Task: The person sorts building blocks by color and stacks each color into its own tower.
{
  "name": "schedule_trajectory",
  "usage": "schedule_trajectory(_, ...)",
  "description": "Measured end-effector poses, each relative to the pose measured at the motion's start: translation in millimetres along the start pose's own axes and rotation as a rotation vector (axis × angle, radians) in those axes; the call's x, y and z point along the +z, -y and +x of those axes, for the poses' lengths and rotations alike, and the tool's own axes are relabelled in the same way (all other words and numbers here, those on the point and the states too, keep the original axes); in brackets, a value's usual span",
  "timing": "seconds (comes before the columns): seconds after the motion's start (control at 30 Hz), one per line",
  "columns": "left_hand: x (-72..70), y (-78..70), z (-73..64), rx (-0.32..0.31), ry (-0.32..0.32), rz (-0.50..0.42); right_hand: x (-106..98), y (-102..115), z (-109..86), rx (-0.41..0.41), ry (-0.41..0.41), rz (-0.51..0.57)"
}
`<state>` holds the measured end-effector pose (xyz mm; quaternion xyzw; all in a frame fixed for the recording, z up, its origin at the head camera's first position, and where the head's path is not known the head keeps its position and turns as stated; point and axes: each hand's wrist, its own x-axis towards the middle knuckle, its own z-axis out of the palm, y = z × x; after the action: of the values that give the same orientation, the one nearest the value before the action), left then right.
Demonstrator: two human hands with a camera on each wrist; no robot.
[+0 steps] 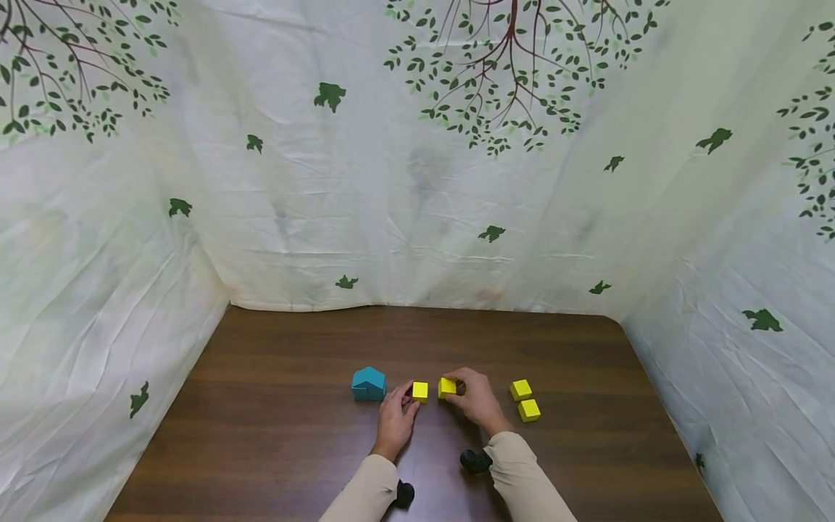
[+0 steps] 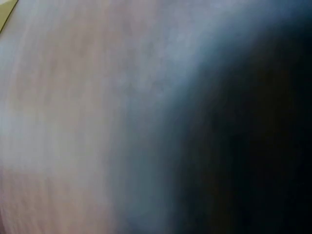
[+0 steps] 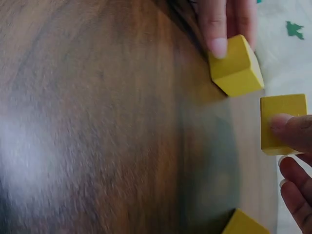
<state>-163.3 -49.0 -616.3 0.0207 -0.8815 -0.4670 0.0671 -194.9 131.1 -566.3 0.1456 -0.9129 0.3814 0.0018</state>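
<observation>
My left hand (image 1: 396, 419) pinches a yellow cube (image 1: 420, 392) between thumb and fingers, near the middle of the table. A short gap to its right, my right hand (image 1: 479, 399) pinches a second yellow cube (image 1: 446, 388). In the right wrist view, the left hand's cube (image 3: 236, 68) appears at the top, and the right thumb lies across the face of the other cube (image 3: 270, 107). Just left of my left hand stands a blue house-shaped block (image 1: 368, 384). The left wrist view is blurred and dark, with only a yellow corner (image 2: 6, 12) showing.
Two more yellow cubes, a farther one (image 1: 520, 390) and a nearer one (image 1: 529, 410), lie right of my right hand. Brown wood-grain tabletop (image 1: 293, 449) runs back to a white leaf-print curtain (image 1: 417, 275), which also hangs on both sides.
</observation>
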Motion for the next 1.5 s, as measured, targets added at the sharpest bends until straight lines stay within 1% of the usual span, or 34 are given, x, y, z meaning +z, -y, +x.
schedule_trajectory(0.13,-0.5,-0.4,0.6,0.004,0.000,-0.004,6,2,3.0,0.019,0.027,-0.019)
schedule_trajectory(0.33,-0.7,-1.0,0.7,-0.013,0.010,-0.017,14,5,5.9,0.030,0.035,-0.024)
schedule_trajectory(0.5,-0.6,-0.8,0.4,0.004,0.003,-0.005,19,5,8.7,0.009,0.025,-0.036)
schedule_trajectory(0.63,-0.6,-0.8,-0.3,0.018,-0.003,0.005,22,4,9.3,0.016,0.034,-0.023)
schedule_trajectory(0.83,-0.8,-0.3,-1.0,0.024,-0.008,0.001,26,4,9.0,0.053,0.053,0.005)
schedule_trajectory(1.17,-0.3,0.6,-0.2,0.016,-0.002,-0.004,29,2,10.7,0.071,0.058,0.014)
schedule_trajectory(1.5,-0.6,1.4,-0.3,0.028,-0.008,-0.011,31,0,11.8,0.078,0.062,0.008)
